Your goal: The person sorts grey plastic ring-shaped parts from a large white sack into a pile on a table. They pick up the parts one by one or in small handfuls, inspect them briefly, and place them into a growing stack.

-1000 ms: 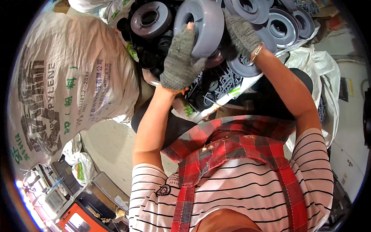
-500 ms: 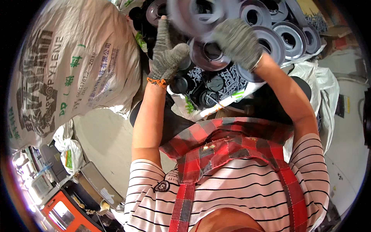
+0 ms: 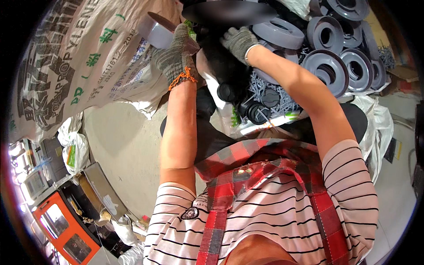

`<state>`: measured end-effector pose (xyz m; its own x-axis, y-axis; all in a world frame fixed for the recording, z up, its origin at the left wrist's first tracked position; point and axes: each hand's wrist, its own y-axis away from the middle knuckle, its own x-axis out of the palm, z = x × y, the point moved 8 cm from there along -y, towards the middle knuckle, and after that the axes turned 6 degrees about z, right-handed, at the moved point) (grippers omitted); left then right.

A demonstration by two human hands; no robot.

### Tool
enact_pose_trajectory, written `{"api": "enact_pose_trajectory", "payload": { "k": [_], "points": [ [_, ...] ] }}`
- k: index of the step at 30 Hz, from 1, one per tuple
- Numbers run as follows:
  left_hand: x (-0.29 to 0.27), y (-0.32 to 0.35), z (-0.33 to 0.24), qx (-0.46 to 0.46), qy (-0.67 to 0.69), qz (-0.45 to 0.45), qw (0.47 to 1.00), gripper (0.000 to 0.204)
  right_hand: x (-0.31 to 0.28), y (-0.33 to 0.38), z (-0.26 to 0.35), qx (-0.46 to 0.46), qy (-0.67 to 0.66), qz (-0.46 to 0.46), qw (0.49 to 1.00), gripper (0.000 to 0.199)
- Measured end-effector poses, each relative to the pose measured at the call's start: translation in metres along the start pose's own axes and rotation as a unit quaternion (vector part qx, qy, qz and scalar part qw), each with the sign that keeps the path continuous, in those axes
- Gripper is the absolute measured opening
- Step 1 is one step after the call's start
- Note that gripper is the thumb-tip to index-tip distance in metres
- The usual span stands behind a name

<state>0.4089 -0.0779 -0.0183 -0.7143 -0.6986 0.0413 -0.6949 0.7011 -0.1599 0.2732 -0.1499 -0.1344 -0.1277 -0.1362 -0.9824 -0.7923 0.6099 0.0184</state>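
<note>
My left hand (image 3: 176, 59), in a grey striped knit glove with an orange cuff, is closed on a grey plastic ring (image 3: 157, 33) beside the big white sack. Part of that ring is hidden behind the glove. Over the dark parts at the top middle is my right hand (image 3: 240, 43), in a matching glove. Its fingers are apart, with nothing visible in them. Just right of it, a grey ring (image 3: 279, 33) lies tilted on the pile. A blurred dark disc (image 3: 229, 12) shows at the top edge.
More grey rings (image 3: 325, 70) are heaped at the upper right. Small grey plastic pieces (image 3: 282, 104) and black round caps (image 3: 258, 113) lie near my knees. The printed white sack (image 3: 79, 66) bulges at the left. An orange-framed machine (image 3: 66, 225) stands at the lower left.
My left hand, earlier showing no ring, has shifted left toward the sack and now grips one. My right hand has moved left and slightly down, off the rings. The whole view has also shifted.
</note>
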Motion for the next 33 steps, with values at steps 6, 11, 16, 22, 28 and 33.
{"api": "enact_pose_trajectory", "payload": {
  "k": [6,11,16,22,28,33],
  "points": [
    [0.02,0.015,0.011,-0.098,0.015,0.063,0.993,0.055,-0.008,0.018,-0.038,0.058,-0.048,0.085,0.994,0.025],
    [0.06,0.043,0.032,-0.221,0.073,0.241,0.942,0.05,-0.099,0.095,-0.067,0.146,-0.218,-0.231,0.937,0.021],
    [0.101,0.09,0.019,-0.28,0.202,0.386,0.856,0.038,-0.113,0.139,-0.063,0.014,-0.255,-0.268,0.929,0.05],
    [0.106,0.092,0.031,-0.21,0.041,0.435,0.875,0.035,-0.118,0.155,-0.09,0.134,-0.358,-0.213,0.899,0.068],
    [0.129,0.102,0.034,-0.245,0.008,0.478,0.843,0.035,-0.12,0.177,-0.077,0.047,-0.162,-0.217,0.962,0.064],
    [0.152,0.127,0.011,-0.213,0.051,0.512,0.831,0.035,-0.102,0.186,-0.097,0.132,-0.334,-0.149,0.921,0.069]
  ]
}}
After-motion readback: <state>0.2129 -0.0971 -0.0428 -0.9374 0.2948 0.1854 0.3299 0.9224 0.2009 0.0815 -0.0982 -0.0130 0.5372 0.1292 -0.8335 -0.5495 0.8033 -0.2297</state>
